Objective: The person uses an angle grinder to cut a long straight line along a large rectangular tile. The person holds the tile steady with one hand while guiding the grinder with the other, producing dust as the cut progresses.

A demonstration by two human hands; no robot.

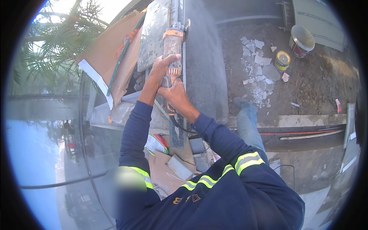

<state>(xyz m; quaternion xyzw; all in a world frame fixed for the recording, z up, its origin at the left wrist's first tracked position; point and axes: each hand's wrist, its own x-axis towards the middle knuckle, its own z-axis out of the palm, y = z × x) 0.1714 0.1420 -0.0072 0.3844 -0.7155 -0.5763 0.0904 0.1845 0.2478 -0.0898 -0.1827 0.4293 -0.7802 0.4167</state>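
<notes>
A dusty orange-and-grey angle grinder (pixel 172 46) lies lengthwise along a narrow stone strip (pixel 177 140), its disc (pixel 187 30) on the upper right side and a black cord trailing from its rear. My left hand (pixel 161 67) is closed round the grinder's body, thumb across it. Lower down, my right hand (pixel 175 94) grips the rear part. Pale dust coats the grey slab (pixel 205 65) right of the strip; a mottled stone piece (pixel 152 34) lies to the left.
Cardboard sheets (pixel 103 46) with a green bar (pixel 115 73) lie left. Right are broken tile pieces (pixel 260 71), a yellow can (pixel 282 61), a bucket (pixel 302 41) and pipes (pixel 299 133). Glass panels (pixel 46 149) fill the lower left; offcuts (pixel 182 166) lie below the grinder.
</notes>
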